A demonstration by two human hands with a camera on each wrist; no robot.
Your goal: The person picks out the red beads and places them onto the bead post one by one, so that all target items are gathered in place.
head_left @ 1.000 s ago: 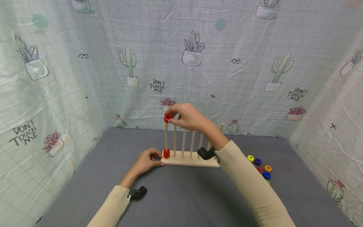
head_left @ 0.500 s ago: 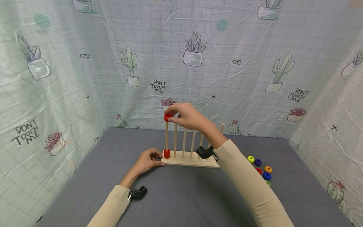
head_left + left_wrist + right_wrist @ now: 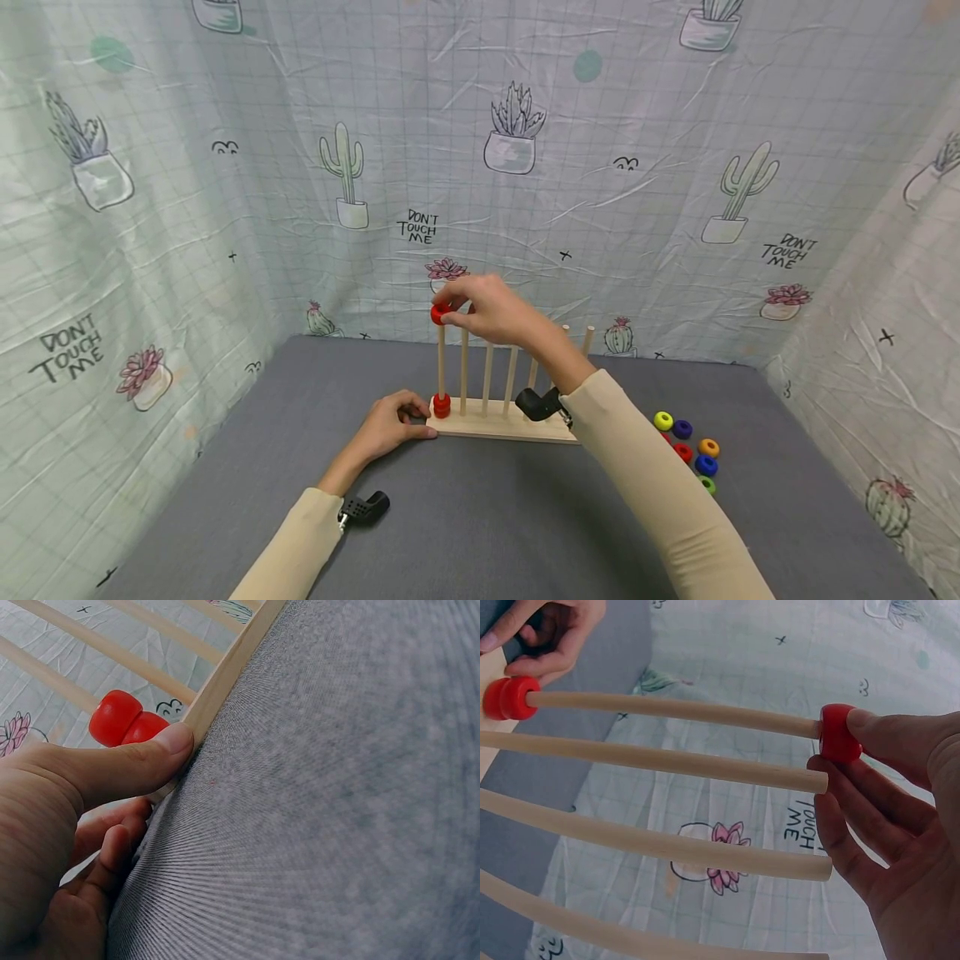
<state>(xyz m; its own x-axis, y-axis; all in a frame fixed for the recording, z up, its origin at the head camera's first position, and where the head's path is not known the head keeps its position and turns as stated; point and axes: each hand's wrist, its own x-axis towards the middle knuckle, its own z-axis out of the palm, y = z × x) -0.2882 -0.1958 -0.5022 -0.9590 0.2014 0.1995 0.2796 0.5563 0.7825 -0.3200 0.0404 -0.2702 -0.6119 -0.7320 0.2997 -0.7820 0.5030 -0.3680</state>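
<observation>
Between thumb and fingers, my right hand (image 3: 491, 310) pinches a red bead (image 3: 838, 735) with a hole through it. The bead sits right at the top end of the leftmost peg (image 3: 442, 358) of a wooden peg stand (image 3: 502, 427). Around the foot of that same peg, red beads (image 3: 442, 406) are stacked on the base. My left hand (image 3: 386, 427) grips the base's left end, its thumb (image 3: 161, 754) on the front edge and its other fingers curled behind. The other pegs (image 3: 705, 769) beside it are bare where they show.
To the right of the stand lie loose beads on the grey cloth: yellow (image 3: 663, 421), purple (image 3: 682, 429), orange (image 3: 708, 448), blue (image 3: 706, 465), green (image 3: 707, 484) and red (image 3: 682, 452). My right sleeve (image 3: 645, 467) passes close by them. A patterned curtain (image 3: 480, 208) surrounds the table.
My right hand has shifted slightly left and down with the red bead at the peg's tip. The sleeve's shift uncovers more of the red beads at right. My left hand keeps its place.
</observation>
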